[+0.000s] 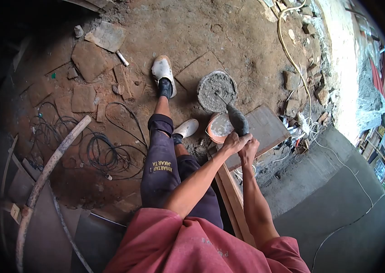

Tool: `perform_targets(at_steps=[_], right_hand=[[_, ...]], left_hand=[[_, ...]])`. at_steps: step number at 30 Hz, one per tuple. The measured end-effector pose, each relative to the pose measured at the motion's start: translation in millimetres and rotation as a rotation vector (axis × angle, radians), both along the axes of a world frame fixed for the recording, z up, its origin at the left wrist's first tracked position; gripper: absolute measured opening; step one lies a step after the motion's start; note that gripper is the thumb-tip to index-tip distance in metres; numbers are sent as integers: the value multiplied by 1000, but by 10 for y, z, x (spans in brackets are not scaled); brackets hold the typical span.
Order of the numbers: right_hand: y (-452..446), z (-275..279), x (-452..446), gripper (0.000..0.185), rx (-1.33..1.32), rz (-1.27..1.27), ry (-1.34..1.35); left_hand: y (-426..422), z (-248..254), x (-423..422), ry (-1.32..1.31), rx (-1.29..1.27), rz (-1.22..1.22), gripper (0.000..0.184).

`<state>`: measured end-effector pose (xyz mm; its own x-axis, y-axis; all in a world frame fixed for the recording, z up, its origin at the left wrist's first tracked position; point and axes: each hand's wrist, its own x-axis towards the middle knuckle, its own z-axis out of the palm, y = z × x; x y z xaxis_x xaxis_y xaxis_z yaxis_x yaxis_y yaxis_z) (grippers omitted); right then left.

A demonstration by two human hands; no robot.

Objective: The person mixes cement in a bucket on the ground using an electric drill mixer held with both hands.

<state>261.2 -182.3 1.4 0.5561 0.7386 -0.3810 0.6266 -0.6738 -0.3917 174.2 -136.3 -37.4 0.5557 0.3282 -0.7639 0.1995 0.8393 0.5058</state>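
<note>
Holding with left hand and right hand, set close side by side, the rear end of a dark tool. Having on both hands the fingers bent and closed around this end, with little or no opening to see; cannot tell how each fingertip lies, because of being partly hidden. Pointing with the tool away from the body, toward a round bucket of wet grey mix, and reaching into this mix with a thin rod at the front. Just beside, nearer to the body and next to the tool, to be seen also a second bucket with orange rim and pale grey content. To the right of this, a flat board; below the hands, long wooden planks. Standing with one white shoe forward, left of the first bucket, and with the other shoe near the second bucket. Farther left on the brown ground, black cable in loose loops, flat stone pieces and a long pole. At the right, a yellowish hose beside broken bricks.
</note>
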Motion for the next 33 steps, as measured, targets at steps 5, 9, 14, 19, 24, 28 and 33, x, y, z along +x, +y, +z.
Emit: perform_targets(at_steps=[5,9,14,19,24,28,33], right_hand=[[-49,-58,29,38,17,23,-36],[60,76,-23,37,-13,27,-17],[34,-12,48,36,-3,58,-15],[3,-26,83,35,-34,48,-22],[17,-4,86,35,-19,30,-4],[30,-28,101,35,-13,44,-7],[52,-8,75,38,27,47,-15]], left_hand=[[-50,-42,31,-6,13,-4,54],[-23,58,-7,-16,14,84,51],[-32,-4,45,-4,19,110,49],[-15,54,46,-23,7,133,49],[-34,29,66,-6,13,96,51],[-24,35,65,33,43,95,52],[-30,-53,96,-6,29,55,54]])
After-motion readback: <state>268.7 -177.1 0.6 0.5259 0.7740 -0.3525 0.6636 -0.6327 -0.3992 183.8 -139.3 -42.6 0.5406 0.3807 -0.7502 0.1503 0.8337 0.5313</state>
